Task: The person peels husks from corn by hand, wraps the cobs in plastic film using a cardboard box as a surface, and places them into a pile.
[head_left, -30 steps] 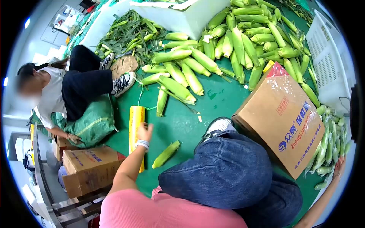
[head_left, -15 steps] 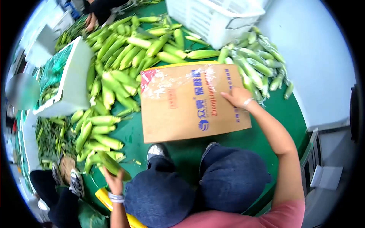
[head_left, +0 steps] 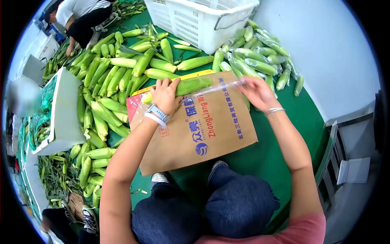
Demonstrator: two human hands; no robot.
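Note:
My left hand (head_left: 164, 97) presses on the left end of a green-husked ear of corn (head_left: 195, 84), its fingers bent over it. The ear lies along the far edge of a brown cardboard box (head_left: 174, 146) with blue and red printing. To the right, my right hand (head_left: 260, 93) pinches the end of a strip of clear plastic film (head_left: 221, 87), pulled taut across the box top beside the ear. Part of the film is hidden behind my left hand.
Loose ears of corn (head_left: 107, 77) are heaped beyond and left of the box. Film-wrapped ears (head_left: 264, 55) lie at the right, near a white plastic crate (head_left: 191, 24). A white foam box (head_left: 65, 118) stands left. A co-worker (head_left: 81, 20) crouches at the back left.
My left hand has brought the ear from the lower left onto the box. My right hand, earlier flat on the box, now draws out film. The view has shifted and the box appears turned.

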